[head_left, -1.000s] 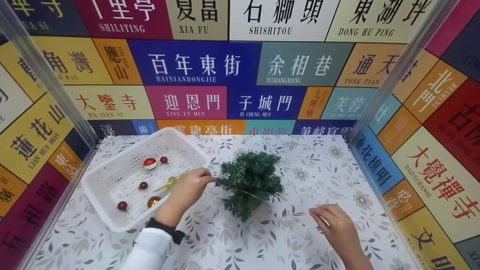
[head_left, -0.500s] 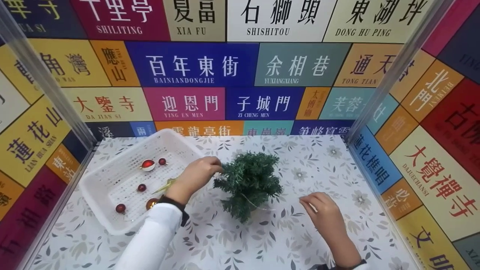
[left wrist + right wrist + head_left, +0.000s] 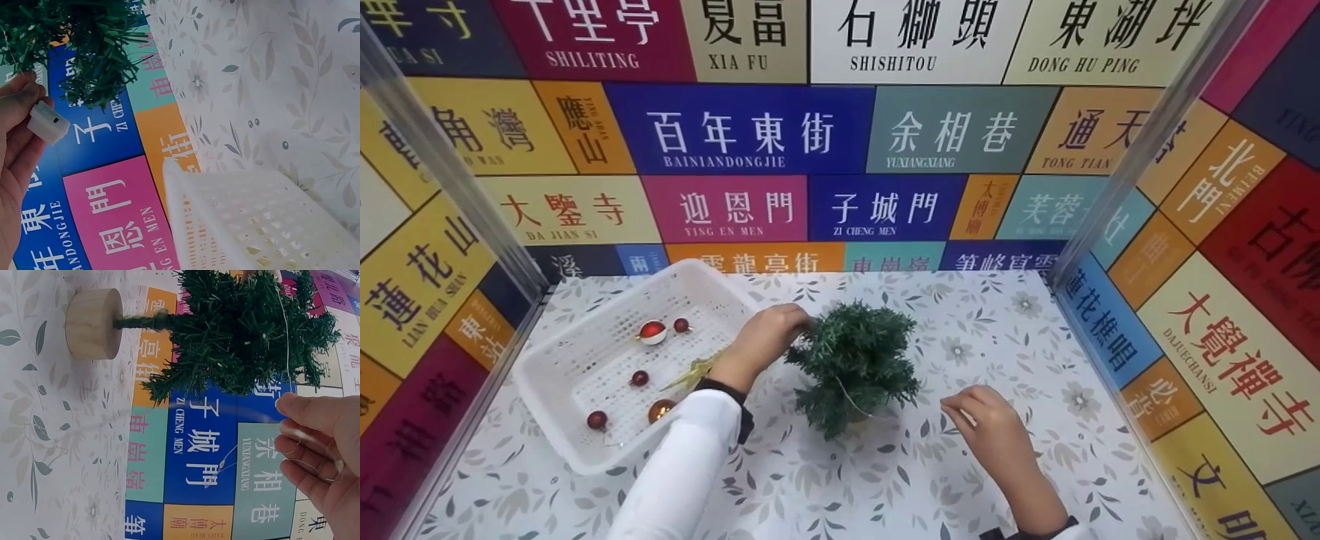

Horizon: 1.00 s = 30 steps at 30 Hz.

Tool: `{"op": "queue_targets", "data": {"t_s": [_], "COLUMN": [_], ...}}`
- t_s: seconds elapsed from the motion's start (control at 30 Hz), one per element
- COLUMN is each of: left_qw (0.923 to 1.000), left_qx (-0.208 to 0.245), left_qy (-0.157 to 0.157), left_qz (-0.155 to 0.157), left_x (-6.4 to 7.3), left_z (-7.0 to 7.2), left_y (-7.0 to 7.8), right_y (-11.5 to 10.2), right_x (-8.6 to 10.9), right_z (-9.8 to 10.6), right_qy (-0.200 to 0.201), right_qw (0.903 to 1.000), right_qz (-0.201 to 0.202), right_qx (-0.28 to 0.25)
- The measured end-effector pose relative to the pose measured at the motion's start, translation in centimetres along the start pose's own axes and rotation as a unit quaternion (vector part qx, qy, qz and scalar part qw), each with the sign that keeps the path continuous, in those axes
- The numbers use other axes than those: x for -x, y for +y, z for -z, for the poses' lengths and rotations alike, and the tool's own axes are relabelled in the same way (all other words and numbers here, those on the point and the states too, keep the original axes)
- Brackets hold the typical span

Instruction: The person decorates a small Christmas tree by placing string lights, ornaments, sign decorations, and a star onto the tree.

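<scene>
A small green artificial Christmas tree (image 3: 859, 360) stands on the table on its round wooden base (image 3: 94, 324). At its left side my left hand (image 3: 772, 330) pinches a thin wire by the branches, with a small white box (image 3: 49, 122) held in the fingers. My right hand (image 3: 986, 420), just right of the tree, pinches the thin wire (image 3: 286, 332) between thumb and finger. This wire runs across the front of the branches, and loose loops of it hang around the right fingers. In the head view, the left fingertips are partly hidden by branches.
Left of the tree sits a white perforated basket (image 3: 547, 421). Inside lie a red-and-white ball (image 3: 652, 331), several small red balls (image 3: 640, 377), a gold ball (image 3: 661, 410) and a gold star (image 3: 690, 373) partly behind the left arm. Sign-patterned walls enclose the table.
My left hand has moved away and right, up against the tree's left side. My right hand has come left, closer to the tree. The wire now crosses the branches at a steeper slant.
</scene>
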<state>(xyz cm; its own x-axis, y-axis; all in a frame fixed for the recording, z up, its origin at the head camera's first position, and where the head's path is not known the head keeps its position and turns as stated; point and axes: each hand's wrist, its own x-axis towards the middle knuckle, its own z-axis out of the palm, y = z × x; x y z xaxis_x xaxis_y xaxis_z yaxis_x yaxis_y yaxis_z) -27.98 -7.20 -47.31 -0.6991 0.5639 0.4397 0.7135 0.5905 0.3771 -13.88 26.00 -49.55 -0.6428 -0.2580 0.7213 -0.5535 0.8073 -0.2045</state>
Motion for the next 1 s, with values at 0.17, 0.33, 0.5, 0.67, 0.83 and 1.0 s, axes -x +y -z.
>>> {"op": "queue_targets", "data": {"t_s": [0.17,0.33,0.5,0.67,0.83,1.0], "left_qw": [0.9997,0.9994,0.9998,0.9998,0.9988,0.9956], "left_qx": [0.012,0.01,-0.005,-0.015,-0.035,-0.04], "left_qy": [-0.023,-0.032,-0.013,0.007,0.034,0.084], "left_qz": [0.003,-0.008,-0.012,-0.012,0.005,0.014], "left_x": [0.5,1.4,2.2,1.6,0.0,-1.3], "left_z": [0.0,0.5,1.2,1.1,-0.2,-1.6], "left_y": [-0.7,-1.1,-1.5,-1.4,-0.7,-0.3], "right_y": [-0.7,-1.4,-1.8,-1.9,-1.9,-1.9], "right_x": [0.5,1.1,1.3,0.9,0.6,0.6], "right_z": [-0.5,-0.8,-0.9,-0.6,-0.5,-0.7], "right_qy": [-0.06,-0.121,-0.16,-0.154,-0.133,-0.148], "right_qw": [0.9981,0.9922,0.9863,0.9814,0.9822,0.9782], "right_qz": [-0.016,-0.012,-0.036,-0.114,-0.129,-0.142], "right_qx": [0.003,-0.026,-0.017,-0.005,0.03,0.03]}}
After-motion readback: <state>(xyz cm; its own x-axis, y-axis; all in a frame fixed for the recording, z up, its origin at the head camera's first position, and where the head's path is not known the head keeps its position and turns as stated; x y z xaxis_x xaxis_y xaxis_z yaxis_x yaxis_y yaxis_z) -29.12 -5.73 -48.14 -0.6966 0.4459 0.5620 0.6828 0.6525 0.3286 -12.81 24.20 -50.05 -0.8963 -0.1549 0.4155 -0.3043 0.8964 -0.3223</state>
